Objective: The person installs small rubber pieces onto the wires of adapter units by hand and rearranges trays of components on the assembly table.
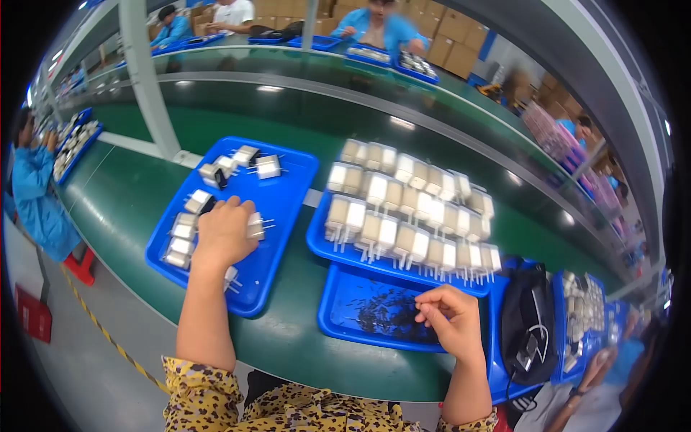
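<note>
My left hand (227,229) is over the left blue tray (284,180), palm down with fingers curled. The hand hides what its fingertips hold, if anything. Close by its thumb side lies a white charger-like block (255,227) with metal prongs. Another white block (197,201), with a black part, lies by the fingers. My right hand (455,320) hovers at the right end of a small blue tray (332,306), thumb and index finger pinched together. Anything between them is too small to make out. Many tiny dark pieces (381,309) are spread in that tray.
Behind the small tray, a blue tray (317,234) carries rows of white blocks (410,209), prongs downward. A black bag (529,317) with a white cable lies at right, beside another loaded tray (583,309). A metal post (147,86) rises behind. Co-workers sit across and at both sides.
</note>
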A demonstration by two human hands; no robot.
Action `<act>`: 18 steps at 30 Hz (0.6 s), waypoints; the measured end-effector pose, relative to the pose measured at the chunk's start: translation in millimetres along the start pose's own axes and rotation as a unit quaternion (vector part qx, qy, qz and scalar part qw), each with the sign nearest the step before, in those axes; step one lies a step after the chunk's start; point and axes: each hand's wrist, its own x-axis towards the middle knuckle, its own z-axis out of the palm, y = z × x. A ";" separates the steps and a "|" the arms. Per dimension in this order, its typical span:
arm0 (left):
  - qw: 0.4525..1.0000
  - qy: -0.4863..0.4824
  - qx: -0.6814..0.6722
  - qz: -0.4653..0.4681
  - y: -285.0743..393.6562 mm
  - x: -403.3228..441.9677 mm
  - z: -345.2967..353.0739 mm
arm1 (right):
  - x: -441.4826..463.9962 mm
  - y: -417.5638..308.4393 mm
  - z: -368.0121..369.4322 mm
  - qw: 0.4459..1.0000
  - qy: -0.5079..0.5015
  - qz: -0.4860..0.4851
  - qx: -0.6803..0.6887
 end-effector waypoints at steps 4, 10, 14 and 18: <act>0.987 0.125 -0.100 0.020 9.0 1.1 -7.8 | -5.5 -6.0 -6.2 0.950 0.062 0.026 0.305; 0.811 0.202 -0.519 0.181 54.1 -18.7 -34.2 | -4.5 -2.0 -8.9 0.914 0.082 -0.015 0.397; 0.810 0.188 -0.467 0.301 75.5 -29.5 -31.7 | -6.5 0.2 -10.8 0.915 0.083 -0.013 0.394; 0.711 0.039 -0.649 0.266 86.1 -44.3 -16.6 | -7.5 1.4 -12.5 0.884 0.051 -0.030 0.464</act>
